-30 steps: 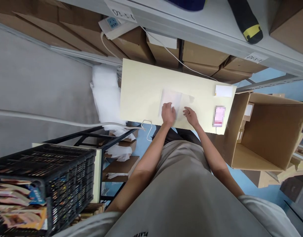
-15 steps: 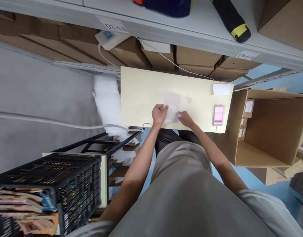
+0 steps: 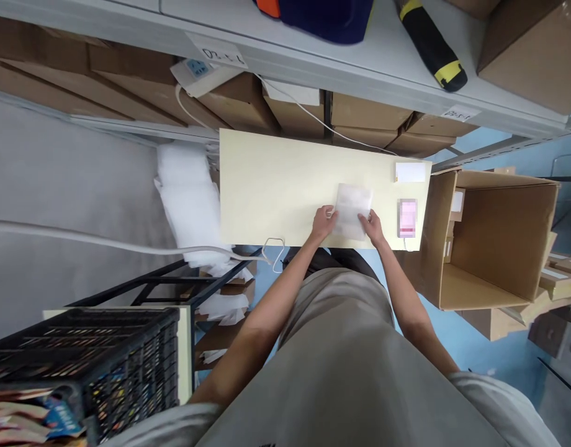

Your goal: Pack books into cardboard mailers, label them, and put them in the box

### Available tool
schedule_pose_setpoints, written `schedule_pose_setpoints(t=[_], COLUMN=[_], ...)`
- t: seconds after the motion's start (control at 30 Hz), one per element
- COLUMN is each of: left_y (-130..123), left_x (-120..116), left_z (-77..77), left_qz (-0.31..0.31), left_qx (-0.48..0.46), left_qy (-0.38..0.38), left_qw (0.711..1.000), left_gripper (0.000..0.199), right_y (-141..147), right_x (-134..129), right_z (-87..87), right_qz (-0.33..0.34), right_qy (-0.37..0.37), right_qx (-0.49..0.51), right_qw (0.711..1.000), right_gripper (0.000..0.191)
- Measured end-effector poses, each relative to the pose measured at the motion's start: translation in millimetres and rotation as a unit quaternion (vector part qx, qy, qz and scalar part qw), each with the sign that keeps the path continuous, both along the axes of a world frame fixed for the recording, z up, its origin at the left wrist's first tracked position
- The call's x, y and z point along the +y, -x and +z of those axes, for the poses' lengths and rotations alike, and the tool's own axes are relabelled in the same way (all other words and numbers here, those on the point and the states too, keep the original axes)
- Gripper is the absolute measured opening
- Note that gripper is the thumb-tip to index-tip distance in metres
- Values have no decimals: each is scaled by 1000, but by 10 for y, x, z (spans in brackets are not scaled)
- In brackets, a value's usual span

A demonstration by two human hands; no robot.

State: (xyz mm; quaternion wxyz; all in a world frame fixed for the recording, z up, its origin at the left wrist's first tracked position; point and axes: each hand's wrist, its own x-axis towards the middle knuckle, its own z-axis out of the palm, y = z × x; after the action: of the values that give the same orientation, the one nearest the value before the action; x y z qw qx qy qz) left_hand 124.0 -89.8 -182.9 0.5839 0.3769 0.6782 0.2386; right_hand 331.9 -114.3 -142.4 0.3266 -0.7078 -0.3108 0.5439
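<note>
A whitish, translucent packet lies over the front part of the pale yellow tabletop. My left hand grips its left edge, thumb and fingers closed. At the lower right edge, my right hand pinches the same packet. On the right part of the top lie a phone with a pink screen and a white box behind it.
An open cardboard box stands right of the table. White packing sheets hang at the left. A black crate sits lower left. Behind the table, a metal shelf holds cartons, and a black-and-yellow handle lies on it.
Both hands and the packet have moved right across the table. The packet now lies flatter and looks wider, with my right hand on its edge. The view has shifted slightly.
</note>
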Motion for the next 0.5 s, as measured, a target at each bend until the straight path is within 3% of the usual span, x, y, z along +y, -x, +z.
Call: schedule_pose_setpoints(t=[0.13,0.27,0.37,0.5], left_y=[303,778,1284,2003], left_x=[3,-33,-11,187], left_z=[-75,-61,-64,-135], left_qz=[52,139,186,236], left_qx=[-73,-93,-117,-123], left_qy=[20,37,19,-35], left_qw=[996,985,975,963], left_gripper=[24,33,48,52], right_y=[302,822,1281,1934], right_x=[-40,44,209,565], right_z=[13,31,-32,-231], right_qz=[4,47,84,167], right_qy=[-6,-4,-18,-45], right_qx=[104,134,108,-11], right_qw=[995,990,990,985], right_gripper=[68,68,62,53])
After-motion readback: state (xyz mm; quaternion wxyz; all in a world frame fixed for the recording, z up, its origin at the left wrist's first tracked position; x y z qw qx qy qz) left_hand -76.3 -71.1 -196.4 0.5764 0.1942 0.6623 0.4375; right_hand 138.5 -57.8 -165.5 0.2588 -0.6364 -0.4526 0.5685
